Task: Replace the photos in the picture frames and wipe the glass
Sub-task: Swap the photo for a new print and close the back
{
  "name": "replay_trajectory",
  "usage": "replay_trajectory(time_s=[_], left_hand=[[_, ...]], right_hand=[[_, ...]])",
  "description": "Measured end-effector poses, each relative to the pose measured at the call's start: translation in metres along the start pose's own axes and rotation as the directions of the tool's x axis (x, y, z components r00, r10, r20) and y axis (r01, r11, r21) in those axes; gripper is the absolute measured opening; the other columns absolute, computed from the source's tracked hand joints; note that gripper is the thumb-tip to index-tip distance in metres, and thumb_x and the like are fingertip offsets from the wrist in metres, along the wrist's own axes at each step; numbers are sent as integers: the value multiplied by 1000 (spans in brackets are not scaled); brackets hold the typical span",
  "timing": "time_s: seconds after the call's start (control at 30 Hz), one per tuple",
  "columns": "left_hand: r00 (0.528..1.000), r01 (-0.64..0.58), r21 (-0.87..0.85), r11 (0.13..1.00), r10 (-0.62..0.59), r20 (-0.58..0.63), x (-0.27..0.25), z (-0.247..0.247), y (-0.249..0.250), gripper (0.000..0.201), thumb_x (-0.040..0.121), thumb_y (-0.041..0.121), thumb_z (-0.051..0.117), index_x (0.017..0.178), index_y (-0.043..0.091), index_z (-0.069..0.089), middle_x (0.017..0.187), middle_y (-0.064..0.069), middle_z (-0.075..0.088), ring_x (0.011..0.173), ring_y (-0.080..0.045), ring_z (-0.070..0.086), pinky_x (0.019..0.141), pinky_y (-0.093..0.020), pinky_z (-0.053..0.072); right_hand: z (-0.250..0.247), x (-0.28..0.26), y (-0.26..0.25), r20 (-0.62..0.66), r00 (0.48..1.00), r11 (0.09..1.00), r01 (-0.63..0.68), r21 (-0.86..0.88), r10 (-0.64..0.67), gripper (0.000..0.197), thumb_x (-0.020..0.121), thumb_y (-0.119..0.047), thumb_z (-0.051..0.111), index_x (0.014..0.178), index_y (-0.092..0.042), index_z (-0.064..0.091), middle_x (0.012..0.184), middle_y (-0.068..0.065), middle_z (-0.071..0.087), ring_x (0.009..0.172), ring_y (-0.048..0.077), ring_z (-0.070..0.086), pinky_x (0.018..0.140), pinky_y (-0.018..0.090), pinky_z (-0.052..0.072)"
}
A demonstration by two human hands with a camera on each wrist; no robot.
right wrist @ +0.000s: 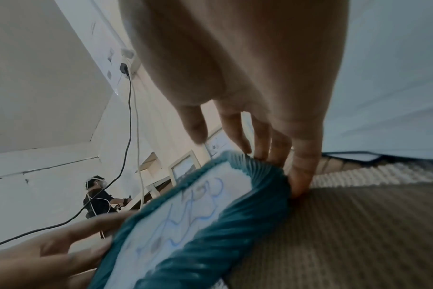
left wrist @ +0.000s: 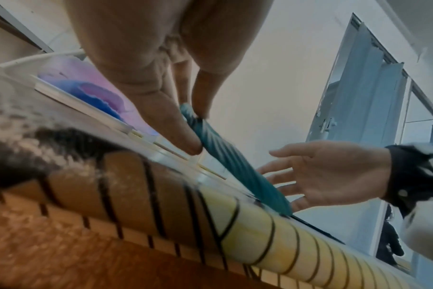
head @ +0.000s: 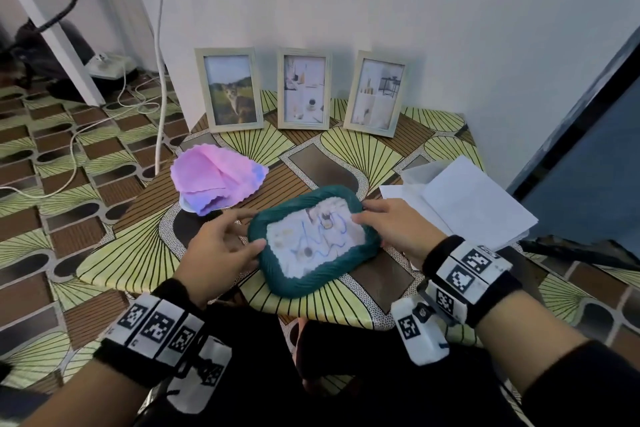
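I hold the teal frame (head: 313, 241) low over the surface (head: 363, 149), left hand (head: 221, 246) pinching one end, right hand (head: 388, 229) gripping the other. Next, I judge, turn it over to reach the back.

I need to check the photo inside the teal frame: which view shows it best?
The head view: the whole teal frame faces up. The right wrist view shows it close, blurred and cropped; the left wrist view shows only its ribbed edge.
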State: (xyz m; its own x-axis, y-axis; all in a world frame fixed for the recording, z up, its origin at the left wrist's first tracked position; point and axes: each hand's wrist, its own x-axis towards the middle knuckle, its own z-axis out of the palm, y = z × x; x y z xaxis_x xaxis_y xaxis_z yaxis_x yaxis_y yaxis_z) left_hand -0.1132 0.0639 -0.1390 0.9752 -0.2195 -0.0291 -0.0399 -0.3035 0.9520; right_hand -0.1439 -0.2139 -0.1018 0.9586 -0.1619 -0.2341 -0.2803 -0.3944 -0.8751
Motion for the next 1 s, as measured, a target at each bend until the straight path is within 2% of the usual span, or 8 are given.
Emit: replay_trajectory(time_s=[0.03, 0.13, 0.23, 0.4, 0.6, 0.83, 0.9, 1.0], left_hand=[[1000, 0, 132, 991, -1, 5, 1, -3, -2, 37, 80, 13, 79, 112, 25, 65, 97, -7, 71, 76, -20, 73, 74, -40, 61], [999, 0, 353, 936, -17, 45, 0, -7, -1, 40, 74, 27, 85, 110, 27, 66, 88, 7, 72, 72, -1, 69, 75, -22, 55], [995, -95, 545, 833, 57, 86, 0, -7, 5, 42, 72, 36, 85, 110, 33, 66, 88, 15, 62, 73, 4, 62, 65, -3, 38], [966, -208, 551, 808, 82, 246, 3, -4, 14, 58, 76, 26, 83, 130, 21, 61, 108, 18, 52, 93, -2, 55, 90, -25, 50], [973, -194, 598, 778, 75, 218, -1, -6, 15, 56, 76, 38, 82, 128, 26, 62, 105, 17, 55, 88, 1, 56, 83, -16, 46], [993, -109, 501, 858, 75, 88, 6, -33, 34, 32, 84, 31, 74, 116, 28, 69, 99, 15, 71, 90, 0, 65, 89, -31, 55], [967, -205, 599, 774, 255, 1, 24, -47, 42, 40, 84, 22, 73, 124, 25, 64, 113, 7, 66, 99, -10, 61, 89, -34, 52], [905, -355, 722, 593, 412, 107, 62, -55, 56, 54, 82, 4, 60, 134, 18, 55, 134, -5, 54, 124, -24, 47, 107, -40, 38]], right_hand=[[-2, 0, 0, 29, 1000, 1000, 9, -9, -9, 18, 85, -13, 71, 101, -8, 66, 116, 0, 67, 83, 4, 65, 81, 22, 52], [-3, -3, 5, 120, 992, 985, 51, -163, -31, 61, 69, -10, 84, 126, -14, 63, 121, 3, 67, 109, 19, 63, 102, 41, 49], [1, -15, 11, 164, 984, 913, 135, -385, -76, 86, 59, -19, 90, 136, -24, 53, 125, -3, 61, 113, 17, 57, 101, 38, 47], [5, -25, 15, 180, 972, 803, 227, -551, -151, 85, 64, -31, 89, 137, -21, 46, 128, -1, 55, 117, 18, 51, 98, 33, 45], [7, -16, 4, 66, 993, 665, 114, -738, -96, 52, 58, -44, 90, 80, -19, 51, 98, 2, 54, 86, 19, 50, 69, 29, 37], [1, 2, -4, 131, 987, 758, 157, -634, -95, 30, 71, -16, 78, 98, -14, 65, 97, 1, 64, 93, 21, 59, 78, 30, 50], [0, 1, -1, 127, 982, 779, 188, -598, -140, 21, 77, -16, 71, 97, -17, 66, 92, -3, 64, 88, 18, 58, 68, 24, 45], [4, -1, 5, 109, 982, 809, 191, -555, -157, 37, 86, -25, 67, 123, -18, 64, 117, -3, 66, 106, 16, 59, 88, 27, 48]])
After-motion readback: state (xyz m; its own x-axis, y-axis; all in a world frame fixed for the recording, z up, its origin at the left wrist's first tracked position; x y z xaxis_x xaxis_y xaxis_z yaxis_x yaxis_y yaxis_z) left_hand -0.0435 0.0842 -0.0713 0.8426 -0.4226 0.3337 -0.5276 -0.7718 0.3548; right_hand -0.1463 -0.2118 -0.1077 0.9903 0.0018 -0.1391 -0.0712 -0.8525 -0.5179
